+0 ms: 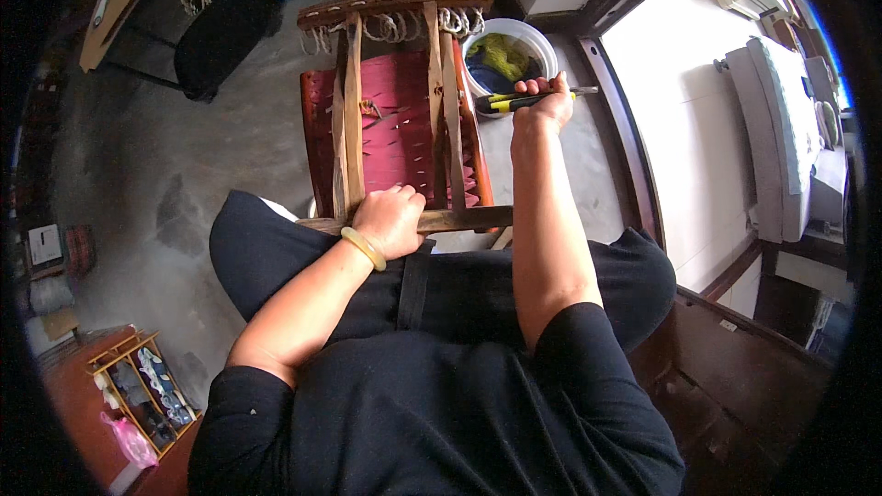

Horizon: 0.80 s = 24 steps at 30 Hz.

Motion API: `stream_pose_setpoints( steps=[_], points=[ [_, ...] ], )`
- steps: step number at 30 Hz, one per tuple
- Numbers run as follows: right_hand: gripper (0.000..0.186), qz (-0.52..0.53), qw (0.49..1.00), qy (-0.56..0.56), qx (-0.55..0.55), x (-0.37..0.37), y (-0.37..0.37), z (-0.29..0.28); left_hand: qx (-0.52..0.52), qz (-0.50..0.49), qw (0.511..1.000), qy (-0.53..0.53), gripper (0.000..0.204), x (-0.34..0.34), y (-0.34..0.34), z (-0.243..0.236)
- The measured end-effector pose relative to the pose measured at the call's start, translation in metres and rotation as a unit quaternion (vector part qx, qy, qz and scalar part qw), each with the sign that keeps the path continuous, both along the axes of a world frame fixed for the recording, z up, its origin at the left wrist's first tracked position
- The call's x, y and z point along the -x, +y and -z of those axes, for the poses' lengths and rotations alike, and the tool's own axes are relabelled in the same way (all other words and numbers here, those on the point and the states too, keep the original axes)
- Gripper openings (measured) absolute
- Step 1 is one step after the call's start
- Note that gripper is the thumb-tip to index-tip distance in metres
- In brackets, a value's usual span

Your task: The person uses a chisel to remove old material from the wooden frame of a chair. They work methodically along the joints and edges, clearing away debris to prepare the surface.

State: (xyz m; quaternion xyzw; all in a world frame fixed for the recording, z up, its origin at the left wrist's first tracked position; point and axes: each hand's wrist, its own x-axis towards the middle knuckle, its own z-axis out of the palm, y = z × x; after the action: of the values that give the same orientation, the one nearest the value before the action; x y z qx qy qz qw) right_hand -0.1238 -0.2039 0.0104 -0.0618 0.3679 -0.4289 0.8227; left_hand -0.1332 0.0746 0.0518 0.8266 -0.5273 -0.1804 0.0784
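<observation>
Right hand [548, 110] wraps fingers [532, 86] around a yellow-black tool [503, 104] (left hand [390, 219] clasps a wooden bar [464, 219]).

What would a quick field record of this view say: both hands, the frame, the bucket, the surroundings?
Left hand: left hand on the lower wooden crossbar; finger closure unclear
Left wrist: pale bangle
Right hand: right hand gripping a yellow-and-black tool, metal tip pointing right
Frame: wooden slats running up to a top bar with white cord loops
Beyond slats: red panel
Bucket: white bucket, yellow-green and dark blue material inside
Upper left: black seat
Lower left: pink bag
</observation>
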Motion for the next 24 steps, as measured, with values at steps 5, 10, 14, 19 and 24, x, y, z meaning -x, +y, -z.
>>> stream_pose_setpoints(
  steps=[5, 10, 14, 19, 24],
  points=[
    [0.032, 0.022, 1.0, 0.007, -0.008, -0.008, -0.021, 0.021, 0.0, 0.001, 1.0, 0.017, 0.027, -0.002, 0.0, 0.0],
    [0.029, 0.039, 0.999, -0.015, -0.013, -0.016, -0.022, 0.029, 0.004, 0.001, 0.999, 0.033, 0.028, -0.002, -0.002, -0.003],
    [0.029, 0.02, 0.999, 0.014, -0.048, -0.033, -0.001, 0.024, 0.001, -0.001, 0.999, 0.032, 0.029, -0.003, -0.003, 0.0],
    [0.032, 0.058, 0.998, 0.021, -0.003, -0.01, -0.033, 0.023, 0.009, 0.001, 0.999, 0.034, 0.03, -0.004, -0.002, -0.001],
    [0.032, 0.102, 0.991, 0.087, 0.011, -0.01, -0.037, 0.018, 0.012, 0.008, 1.0, 0.024, 0.027, -0.003, -0.005, -0.001]
  ],
)
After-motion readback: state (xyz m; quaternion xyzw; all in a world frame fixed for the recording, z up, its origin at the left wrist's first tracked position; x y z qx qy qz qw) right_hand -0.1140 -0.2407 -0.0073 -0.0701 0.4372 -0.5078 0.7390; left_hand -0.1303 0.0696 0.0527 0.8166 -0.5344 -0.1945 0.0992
